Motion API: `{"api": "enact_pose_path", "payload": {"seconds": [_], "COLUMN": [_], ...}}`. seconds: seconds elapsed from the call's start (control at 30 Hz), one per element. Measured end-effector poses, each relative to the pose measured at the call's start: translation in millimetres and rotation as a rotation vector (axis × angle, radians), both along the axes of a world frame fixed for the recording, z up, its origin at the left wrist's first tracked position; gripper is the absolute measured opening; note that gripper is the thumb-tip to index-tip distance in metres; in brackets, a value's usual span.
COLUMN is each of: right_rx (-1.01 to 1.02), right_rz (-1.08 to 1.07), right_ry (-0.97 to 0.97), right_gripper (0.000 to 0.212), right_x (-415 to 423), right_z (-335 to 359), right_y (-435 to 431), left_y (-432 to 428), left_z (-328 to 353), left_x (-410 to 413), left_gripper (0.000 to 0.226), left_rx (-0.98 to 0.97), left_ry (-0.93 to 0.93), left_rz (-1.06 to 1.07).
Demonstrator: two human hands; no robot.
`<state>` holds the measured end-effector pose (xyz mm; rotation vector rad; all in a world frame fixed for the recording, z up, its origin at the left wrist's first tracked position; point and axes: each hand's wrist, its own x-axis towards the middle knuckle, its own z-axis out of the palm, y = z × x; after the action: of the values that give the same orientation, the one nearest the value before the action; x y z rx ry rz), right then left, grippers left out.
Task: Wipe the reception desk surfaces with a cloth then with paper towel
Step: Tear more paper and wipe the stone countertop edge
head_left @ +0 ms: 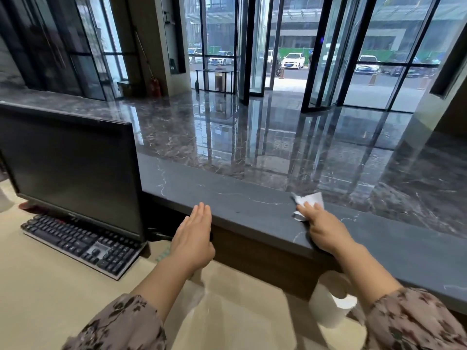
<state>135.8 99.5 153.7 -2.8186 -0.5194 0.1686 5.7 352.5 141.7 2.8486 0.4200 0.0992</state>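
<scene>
Paper towel lies crumpled under the right hand, fingers curled onto it, pressed on the raised dark worktop. Unwiped ledge runs leftward along its long axis. Left hand hovers flat, fingers extended, empty, near the ledge edge.

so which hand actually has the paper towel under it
The right hand, pressing a crumpled white paper towel onto the dark raised counter. The left hand is open, flat and empty.
</scene>
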Motion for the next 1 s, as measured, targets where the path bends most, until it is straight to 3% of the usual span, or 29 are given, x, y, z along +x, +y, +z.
{"api": "enact_pose_path", "payload": {"seconds": [0.13, 0.27, 0.37, 0.77, 1.0], "right_rx": [-0.047, -0.049, -0.013, 0.061, 0.117], "right_rz": [-0.108, -0.199, -0.238, -0.036, 0.253], "right_ry": [-0.019, -0.097, -0.094, -0.099, -0.053], "right_gripper": [0.056, 0.029, 0.027, 0.036, 0.036], "right_x": [7.5, 12.7, 18.5, 43.7, 46.6], "right_z": [-3.2, -8.5, -9.2, -1.9, -3.0], "right_y": [-10.5, 23.3, 58.8, 217.4, 289.0], "left_y": [-0.6, 1.5, 9.0, 42.3, 51.3], "left_z": [-5.0, -5.2, -0.1, -17.9, -20.0], "left_x": [-1.3, -0.4, 2.3, 14.3, 13.6], "left_gripper": [0.083, 0.082, 0.076, 0.087, 0.092], "left_rx": [-0.003, 0.042, 0.066, 0.039, 0.086], "left_ry": [0.05, 0.028, 0.013, -0.023, 0.0], "left_rz": [-0.01, -0.019, -0.035, 0.053, -0.022]}}
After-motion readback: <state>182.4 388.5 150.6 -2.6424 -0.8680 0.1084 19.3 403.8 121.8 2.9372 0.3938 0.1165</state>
